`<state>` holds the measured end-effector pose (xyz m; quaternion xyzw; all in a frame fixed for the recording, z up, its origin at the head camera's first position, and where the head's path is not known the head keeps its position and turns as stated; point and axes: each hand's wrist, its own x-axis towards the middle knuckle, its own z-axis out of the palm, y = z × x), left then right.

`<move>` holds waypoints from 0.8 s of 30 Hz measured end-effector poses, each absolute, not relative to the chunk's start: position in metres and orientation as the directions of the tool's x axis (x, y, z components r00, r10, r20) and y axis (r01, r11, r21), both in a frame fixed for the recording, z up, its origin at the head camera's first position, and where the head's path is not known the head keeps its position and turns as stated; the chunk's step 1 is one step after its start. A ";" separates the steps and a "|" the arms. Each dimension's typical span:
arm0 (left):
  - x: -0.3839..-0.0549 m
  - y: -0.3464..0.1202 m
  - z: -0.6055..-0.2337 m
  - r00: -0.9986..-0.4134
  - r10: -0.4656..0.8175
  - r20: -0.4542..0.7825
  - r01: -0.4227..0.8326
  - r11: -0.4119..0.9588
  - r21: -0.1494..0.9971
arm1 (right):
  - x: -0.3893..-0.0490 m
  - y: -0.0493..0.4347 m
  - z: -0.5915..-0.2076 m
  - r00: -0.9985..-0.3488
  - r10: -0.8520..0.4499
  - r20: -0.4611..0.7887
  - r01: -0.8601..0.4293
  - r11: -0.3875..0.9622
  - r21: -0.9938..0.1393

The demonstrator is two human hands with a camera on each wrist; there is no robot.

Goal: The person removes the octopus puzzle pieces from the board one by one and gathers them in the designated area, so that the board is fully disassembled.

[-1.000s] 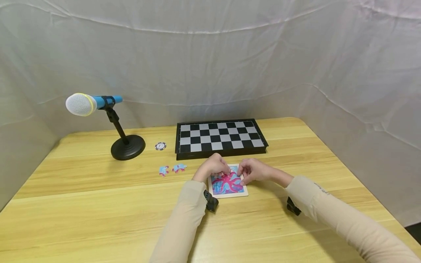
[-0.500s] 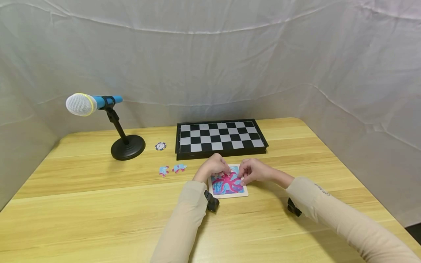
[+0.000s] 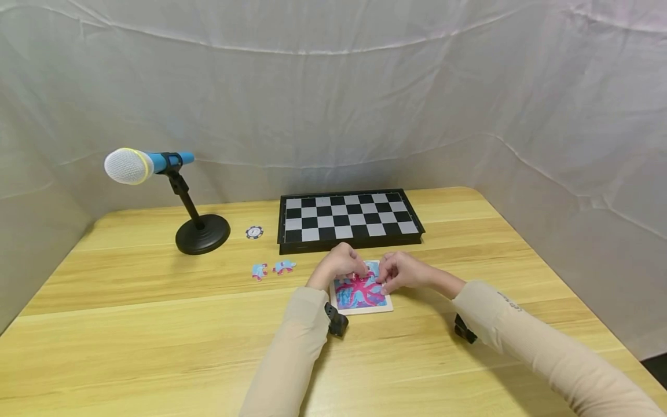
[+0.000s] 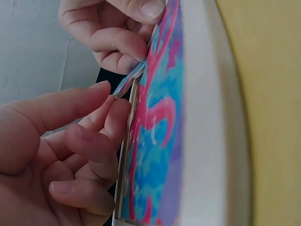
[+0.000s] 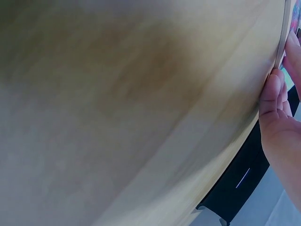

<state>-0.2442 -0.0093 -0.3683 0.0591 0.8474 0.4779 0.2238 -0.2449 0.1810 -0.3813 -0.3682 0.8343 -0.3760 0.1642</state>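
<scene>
A jigsaw puzzle [image 3: 359, 295] with a pink octopus on blue lies in a pale frame [image 3: 365, 311]. At its far edge my left hand [image 3: 344, 263] pinches a puzzle piece [image 4: 128, 83], which stands tilted up from the picture in the left wrist view. My right hand [image 3: 406, 270] grips the puzzle's right side, its thumb [image 5: 272, 94] against the frame edge. One right fingertip touches or nearly touches the tilted piece. The fingers partly cover the far part of the picture. Two loose puzzle pieces, a left one [image 3: 259, 271] and a right one [image 3: 283, 266], lie left of my left hand.
Right behind my hands lies a black-framed checkered board [image 3: 349, 217]. A blue microphone [image 3: 156, 162] on a black stand [image 3: 203, 234] stands at the back left, with a poker chip [image 3: 254, 232] beside its base. Pale cloth [image 3: 333, 104] surrounds the wooden table [image 3: 156, 347].
My left fingertips have shifted slightly right along the puzzle's far part. The right hand stays at the right edge, almost still. The loose pieces have not moved.
</scene>
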 end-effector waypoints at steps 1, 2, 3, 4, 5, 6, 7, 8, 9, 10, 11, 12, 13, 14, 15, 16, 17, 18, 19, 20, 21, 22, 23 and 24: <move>-0.244 -0.009 -0.369 -0.896 0.309 -0.319 -0.114 0.535 0.837 | -0.245 0.181 -0.381 -0.673 -0.739 0.004 -0.492 0.444 -0.749; -0.244 -0.008 -0.369 -0.899 0.304 -0.315 -0.113 0.534 0.838 | -0.245 0.181 -0.381 -0.672 -0.740 0.005 -0.493 0.442 -0.749; -0.244 -0.008 -0.369 -0.903 0.297 -0.311 -0.114 0.531 0.840 | -0.245 0.181 -0.381 -0.671 -0.742 0.005 -0.493 0.440 -0.751; -0.244 -0.007 -0.369 -0.907 0.289 -0.307 -0.117 0.526 0.842 | -0.245 0.181 -0.382 -0.669 -0.743 0.007 -0.494 0.439 -0.751; -0.243 -0.007 -0.369 -0.911 0.281 -0.303 -0.119 0.523 0.844 | -0.245 0.181 -0.382 -0.669 -0.744 0.007 -0.494 0.436 -0.752; -0.243 -0.006 -0.369 -0.914 0.272 -0.299 -0.121 0.521 0.845 | -0.245 0.181 -0.382 -0.667 -0.745 0.008 -0.495 0.435 -0.752; -0.243 -0.006 -0.369 -0.917 0.265 -0.297 -0.123 0.519 0.846 | -0.245 0.181 -0.383 -0.667 -0.745 0.007 -0.496 0.436 -0.751; -0.243 -0.005 -0.369 -0.921 0.259 -0.292 -0.121 0.520 0.845 | -0.245 0.181 -0.383 -0.667 -0.745 0.004 -0.493 0.437 -0.752; -0.243 -0.005 -0.369 -0.922 0.253 -0.292 -0.124 0.522 0.844 | -0.245 0.181 -0.383 -0.668 -0.744 0.001 -0.489 0.439 -0.754; -0.243 -0.004 -0.369 -0.924 0.249 -0.291 -0.123 0.527 0.841 | -0.245 0.181 -0.383 -0.669 -0.743 -0.002 -0.487 0.441 -0.754; -0.243 -0.004 -0.370 -0.925 0.245 -0.290 -0.122 0.530 0.839 | -0.245 0.181 -0.383 -0.670 -0.742 -0.007 -0.484 0.444 -0.754; -0.243 -0.004 -0.370 -0.927 0.241 -0.289 -0.123 0.533 0.837 | -0.245 0.181 -0.383 -0.671 -0.742 -0.011 -0.482 0.447 -0.754; -0.243 -0.004 -0.370 -0.927 0.237 -0.290 -0.126 0.532 0.837 | -0.245 0.181 -0.383 -0.672 -0.740 -0.016 -0.478 0.450 -0.755; -0.243 -0.003 -0.370 -0.929 0.233 -0.288 -0.126 0.532 0.837 | -0.245 0.181 -0.383 -0.673 -0.739 -0.019 -0.475 0.452 -0.755; -0.243 -0.003 -0.370 -0.929 0.230 -0.289 -0.129 0.530 0.838 | -0.245 0.181 -0.383 -0.675 -0.738 -0.023 -0.472 0.455 -0.756; -0.243 -0.004 -0.371 -0.931 0.226 -0.286 -0.129 0.529 0.839 | -0.245 0.181 -0.383 -0.676 -0.736 -0.026 -0.469 0.457 -0.755; -0.243 -0.004 -0.371 -0.933 0.223 -0.283 -0.128 0.529 0.839 | -0.245 0.181 -0.383 -0.677 -0.736 -0.028 -0.467 0.459 -0.756; -0.243 -0.004 -0.370 -0.934 0.220 -0.280 -0.126 0.531 0.838 | -0.245 0.181 -0.383 -0.677 -0.735 -0.029 -0.468 0.461 -0.754; -0.242 -0.005 -0.370 -0.936 0.217 -0.276 -0.123 0.533 0.837 | -0.245 0.181 -0.383 -0.678 -0.734 -0.031 -0.467 0.464 -0.753; -0.242 -0.005 -0.370 -0.938 0.214 -0.274 -0.121 0.537 0.835 | -0.246 0.181 -0.383 -0.679 -0.733 -0.034 -0.465 0.466 -0.753; -0.242 -0.006 -0.370 -0.940 0.213 -0.268 -0.116 0.538 0.835 | -0.246 0.181 -0.383 -0.680 -0.732 -0.036 -0.465 0.468 -0.751; -0.242 -0.007 -0.369 -0.941 0.212 -0.264 -0.114 0.538 0.835 | -0.246 0.181 -0.383 -0.681 -0.731 -0.038 -0.465 0.471 -0.750; -0.242 -0.007 -0.369 -0.942 0.211 -0.261 -0.112 0.535 0.837 | -0.246 0.182 -0.383 -0.681 -0.731 -0.040 -0.465 0.475 -0.747; -0.242 -0.008 -0.368 -0.943 0.211 -0.259 -0.112 0.529 0.841 | -0.246 0.182 -0.384 -0.683 -0.730 -0.044 -0.463 0.479 -0.746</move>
